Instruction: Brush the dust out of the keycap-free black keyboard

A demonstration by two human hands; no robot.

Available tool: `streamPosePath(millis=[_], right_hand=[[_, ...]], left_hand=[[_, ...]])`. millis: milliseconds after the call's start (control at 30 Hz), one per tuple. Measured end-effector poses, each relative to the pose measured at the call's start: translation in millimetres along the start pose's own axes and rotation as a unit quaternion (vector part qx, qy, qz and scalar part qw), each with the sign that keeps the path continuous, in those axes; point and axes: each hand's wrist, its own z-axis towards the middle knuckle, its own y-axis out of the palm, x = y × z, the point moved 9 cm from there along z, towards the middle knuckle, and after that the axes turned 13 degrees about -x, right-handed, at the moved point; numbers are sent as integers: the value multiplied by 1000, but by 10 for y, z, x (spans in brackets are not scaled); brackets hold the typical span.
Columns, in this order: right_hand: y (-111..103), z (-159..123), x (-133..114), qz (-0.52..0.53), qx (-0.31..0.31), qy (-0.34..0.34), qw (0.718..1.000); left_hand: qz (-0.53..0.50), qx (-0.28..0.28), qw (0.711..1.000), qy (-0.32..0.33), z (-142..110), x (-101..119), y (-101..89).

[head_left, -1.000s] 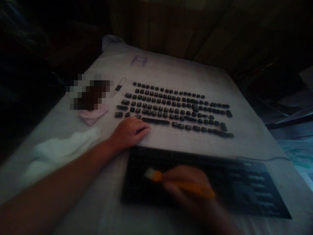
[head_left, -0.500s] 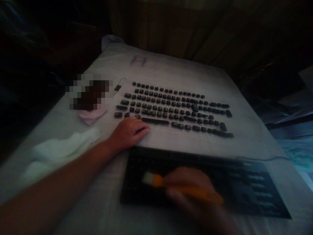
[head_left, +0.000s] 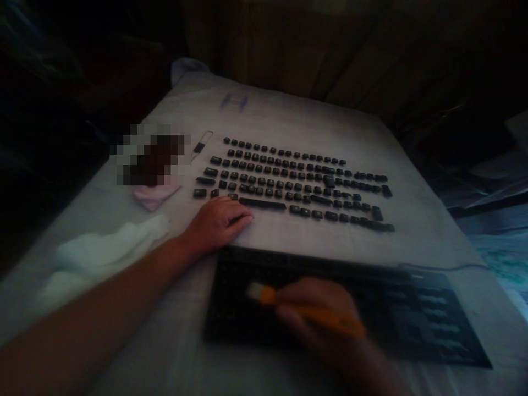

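Observation:
A paintbrush [head_left: 330, 318] with an orange handle and pale bristles is gripped in my right hand [head_left: 317, 305], its fingers wrapped round the handle. The bristles are over the left half of a black keyboard base [head_left: 412, 319] with its keycaps off; blur hides whether they touch it. My left hand [head_left: 216, 223] rests on the cloth above the base's upper left corner, fingers curled together and nothing showing in them. It lies against the front row of loose black keycaps [head_left: 269, 192], left of the long space bar [head_left: 262, 204].
A white cloth [head_left: 111, 245] lies beside my left forearm, with a pink cloth [head_left: 154, 195] and a pixelated item behind it. A thin wire-like loop with a dark block [head_left: 199, 148] lies left of the keycaps. The keyboard's cable [head_left: 449, 268] runs right over the pale table cover [head_left: 301, 124].
The brush and my right hand have shifted slightly; the bristles are a little farther right and up over the base. My left hand and the keycaps have stayed put.

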Motion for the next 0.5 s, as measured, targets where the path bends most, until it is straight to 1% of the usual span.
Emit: streamPosePath(millis=[267, 500], right_hand=[[41, -8, 29, 33, -17, 14, 999], [28, -2, -7, 33, -29, 21, 999]], left_hand=[[-1, -6, 1000, 0, 8, -4, 9], [-9, -7, 1000, -6, 8, -11, 6]])
